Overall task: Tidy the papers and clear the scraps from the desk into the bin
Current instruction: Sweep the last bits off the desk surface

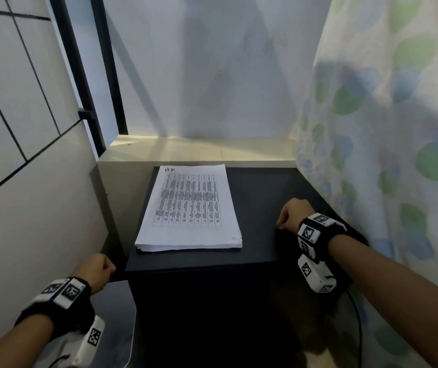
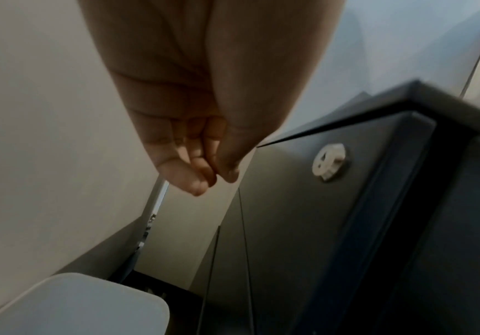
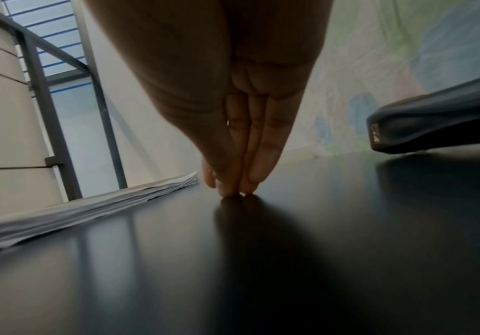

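A neat stack of printed papers (image 1: 188, 208) with a table and "HR" written on top lies on the left half of the black desk (image 1: 263, 197). My right hand (image 1: 283, 221) is on the desk to the right of the stack. Its straight fingers and thumb are bunched together with their tips (image 3: 234, 192) touching the bare desk surface (image 3: 290, 249); no scrap shows between them. The stack's edge (image 3: 89, 204) lies just left of them. My left hand (image 1: 101, 269) hangs beside the desk's front left corner with fingers (image 2: 201, 172) curled into the palm, nothing visible in them.
A black stapler-like object (image 3: 433, 122) sits on the desk to the right of my right hand. A white rounded-corner surface (image 2: 69, 306) lies low beside the desk, under my left hand. A tiled wall stands close on the left and a floral curtain (image 1: 387, 155) on the right.
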